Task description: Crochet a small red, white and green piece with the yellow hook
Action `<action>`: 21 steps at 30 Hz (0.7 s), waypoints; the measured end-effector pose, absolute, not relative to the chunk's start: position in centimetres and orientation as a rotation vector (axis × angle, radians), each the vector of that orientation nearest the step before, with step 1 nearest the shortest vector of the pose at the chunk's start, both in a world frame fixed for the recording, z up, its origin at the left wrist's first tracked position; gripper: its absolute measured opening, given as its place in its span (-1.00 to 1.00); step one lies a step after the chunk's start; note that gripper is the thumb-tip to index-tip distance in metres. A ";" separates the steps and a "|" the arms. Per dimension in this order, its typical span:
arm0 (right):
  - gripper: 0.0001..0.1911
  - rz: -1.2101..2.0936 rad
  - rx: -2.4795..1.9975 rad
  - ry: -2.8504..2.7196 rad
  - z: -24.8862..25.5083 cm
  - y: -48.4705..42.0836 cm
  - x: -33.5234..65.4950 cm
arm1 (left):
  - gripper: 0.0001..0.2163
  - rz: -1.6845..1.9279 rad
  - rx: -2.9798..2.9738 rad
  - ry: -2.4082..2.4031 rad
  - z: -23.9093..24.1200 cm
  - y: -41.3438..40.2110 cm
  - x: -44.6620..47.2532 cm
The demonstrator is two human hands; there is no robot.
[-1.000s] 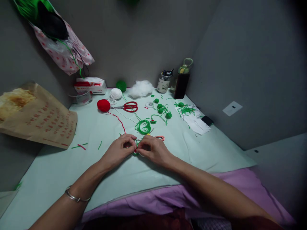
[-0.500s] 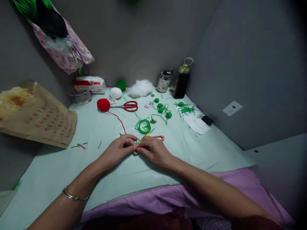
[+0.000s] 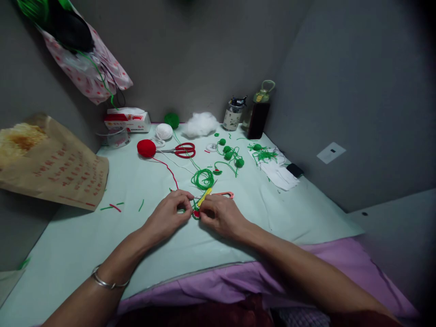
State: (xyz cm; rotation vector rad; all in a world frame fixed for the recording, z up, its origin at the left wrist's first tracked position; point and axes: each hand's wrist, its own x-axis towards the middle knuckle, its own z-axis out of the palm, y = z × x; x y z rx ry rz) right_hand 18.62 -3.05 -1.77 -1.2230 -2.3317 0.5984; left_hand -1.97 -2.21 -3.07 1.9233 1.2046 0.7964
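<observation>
A small red-and-green crocheted piece (image 3: 196,213) lies between my hands, low over the table. My right hand (image 3: 223,213) pinches its right edge with thumb and forefinger. At the left edge, the fingers of my left hand (image 3: 172,211) are closed in a pinch, and a bit of green yarn (image 3: 182,210) shows inside their curl. Against my right fingers is a yellow tool (image 3: 204,198) with a thin metal tip; whether it is held I cannot tell. Just beyond lie a salmon-coloured loop-handled tool (image 3: 226,195) and a coil of green yarn (image 3: 202,179).
Farther back are a red yarn ball (image 3: 146,148), red-handled scissors (image 3: 185,150), a white yarn ball (image 3: 164,131) and white stuffing (image 3: 200,124). Green crocheted balls (image 3: 228,155) lie right of centre. A paper bag (image 3: 75,177) stands left, a bottle (image 3: 259,118) at back right.
The crocheted piece has shifted slightly right and shows more of its red face. My fingertips have moved a little apart, and more of the yellow tool is visible.
</observation>
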 end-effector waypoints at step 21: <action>-0.88 0.366 -1.060 -2.587 -2.6 -3.0 18.5 | -0.75 0.591 2.706 0.829 -2.9 -4.2 -3.3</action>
